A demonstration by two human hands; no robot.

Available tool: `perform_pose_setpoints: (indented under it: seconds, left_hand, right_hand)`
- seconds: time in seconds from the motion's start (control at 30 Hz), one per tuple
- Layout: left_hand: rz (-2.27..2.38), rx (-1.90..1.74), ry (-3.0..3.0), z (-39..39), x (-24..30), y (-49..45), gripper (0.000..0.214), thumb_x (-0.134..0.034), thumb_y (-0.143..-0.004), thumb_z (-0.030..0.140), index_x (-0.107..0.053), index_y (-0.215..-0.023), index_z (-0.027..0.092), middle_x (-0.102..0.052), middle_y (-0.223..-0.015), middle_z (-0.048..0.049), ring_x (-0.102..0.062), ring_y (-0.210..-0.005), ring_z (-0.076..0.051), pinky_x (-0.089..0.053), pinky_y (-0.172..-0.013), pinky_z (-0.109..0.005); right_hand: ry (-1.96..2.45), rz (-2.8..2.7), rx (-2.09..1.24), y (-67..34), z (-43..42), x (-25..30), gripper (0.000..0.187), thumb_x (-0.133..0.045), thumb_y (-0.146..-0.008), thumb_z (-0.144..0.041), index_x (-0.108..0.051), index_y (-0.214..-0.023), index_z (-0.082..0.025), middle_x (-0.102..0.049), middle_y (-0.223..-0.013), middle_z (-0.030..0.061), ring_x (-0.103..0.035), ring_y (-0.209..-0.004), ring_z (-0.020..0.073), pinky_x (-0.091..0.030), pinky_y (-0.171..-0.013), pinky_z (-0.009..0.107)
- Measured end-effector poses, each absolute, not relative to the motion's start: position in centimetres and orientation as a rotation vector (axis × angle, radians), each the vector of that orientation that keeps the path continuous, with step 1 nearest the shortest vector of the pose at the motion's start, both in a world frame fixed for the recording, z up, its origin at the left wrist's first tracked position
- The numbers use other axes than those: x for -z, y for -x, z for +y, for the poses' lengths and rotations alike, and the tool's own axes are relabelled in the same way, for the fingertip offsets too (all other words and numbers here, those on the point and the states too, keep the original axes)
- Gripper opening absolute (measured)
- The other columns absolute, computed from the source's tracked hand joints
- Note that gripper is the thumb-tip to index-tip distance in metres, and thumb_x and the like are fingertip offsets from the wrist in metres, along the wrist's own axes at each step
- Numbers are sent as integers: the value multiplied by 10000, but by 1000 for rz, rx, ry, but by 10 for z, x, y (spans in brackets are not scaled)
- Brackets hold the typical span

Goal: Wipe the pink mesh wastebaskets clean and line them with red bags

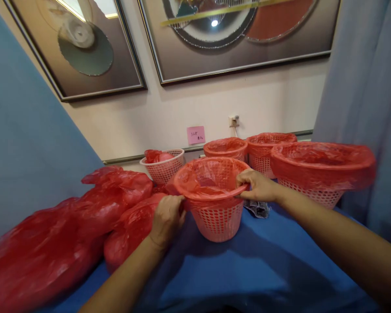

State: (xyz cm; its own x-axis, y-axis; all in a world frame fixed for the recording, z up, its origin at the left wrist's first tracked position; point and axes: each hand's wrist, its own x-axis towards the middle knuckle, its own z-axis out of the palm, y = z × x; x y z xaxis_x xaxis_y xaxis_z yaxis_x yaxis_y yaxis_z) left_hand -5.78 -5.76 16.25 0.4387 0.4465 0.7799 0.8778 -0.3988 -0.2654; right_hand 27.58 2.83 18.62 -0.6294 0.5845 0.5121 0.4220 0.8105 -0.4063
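Note:
A pale perforated plastic basket (219, 221) stands upright in front of me, lined with a red plastic bag (211, 173) whose edge is folded over the rim. At the near left of that rim, my left hand (169, 217) is closed on the bag's folded edge; its fingertips are partly hidden. My right hand (258, 185) grips the right side of the rim, thumb over the top and fingers underneath, with the bag's edge between them. A crumpled grey cloth (258, 208) lies on the blue-covered table (260, 256) just below my right hand.
Filled red bags (61, 234) are heaped on the left. Behind them a white basket (164, 167) holds red plastic. More lined baskets stand at the back, and a large lined basket (324, 165) is at right. Blue curtains (361, 87) hang on both sides.

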Motion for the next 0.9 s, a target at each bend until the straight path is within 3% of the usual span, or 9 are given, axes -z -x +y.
perform_pose_setpoints:
  seconds: [0.13,0.2,0.3,0.43,0.53,0.7,0.9]
  left_hand:
    - [-1306,1129,2072,-73,-162,62,278,-579,-915,182,-574,-1189,225,-675,-929,-37,-682,-842,-228,-582,-780,-394]
    - [-1414,1268,2043,-76,-165,70,312,-578,-906,182,-569,-1213,235,-696,-1048,-57,-705,-927,-244,-605,-837,-427]
    - [-1490,1358,1991,-76,-169,77,332,-580,-931,206,-564,-1261,232,-685,-1199,-88,-705,-1036,-253,-615,-898,-446]
    - [-1348,1273,2098,-78,-165,68,405,-601,-944,188,-530,-1340,237,-641,-1324,-122,-662,-1193,-271,-607,-954,-457]
    - [-1123,1241,2095,-82,-156,54,382,-636,-924,143,-543,-1284,230,-649,-1272,-126,-653,-1201,-276,-588,-996,-480]
    - [-1005,1214,2087,-83,-149,41,213,-609,-940,114,-599,-1103,250,-715,-1019,-60,-708,-933,-226,-605,-836,-407]
    - [-1095,1200,2078,-71,-137,45,120,-582,-941,148,-609,-1016,238,-723,-931,-57,-707,-850,-228,-602,-776,-407]
  right_hand:
    - [776,-2396,-246,-302,36,-194,67,-595,-719,-152,-555,-717,-206,-612,-744,-17,-563,-753,170,-417,-830,327]
    - [833,-2339,-102,-309,35,-193,123,-546,-692,-118,-585,-769,-205,-652,-813,10,-595,-828,203,-405,-891,367]
    - [877,-2191,26,-309,27,-182,230,-495,-646,-71,-594,-802,-207,-675,-847,36,-601,-871,227,-390,-879,375]
    - [808,-2081,15,-297,16,-159,179,-498,-698,-70,-569,-777,-214,-680,-807,30,-608,-834,219,-394,-867,370]
    - [784,-2023,-26,-291,15,-148,183,-497,-720,-75,-581,-798,-218,-698,-847,33,-632,-863,224,-410,-880,380]
    - [741,-2004,-59,-290,11,-146,298,-500,-707,-61,-612,-923,-233,-740,-1004,46,-674,-1012,256,-452,-957,435]
    - [548,-1889,130,-280,-36,-160,485,-544,-813,-83,-594,-1256,-274,-698,-1284,100,-631,-1268,330,-469,-1076,563]
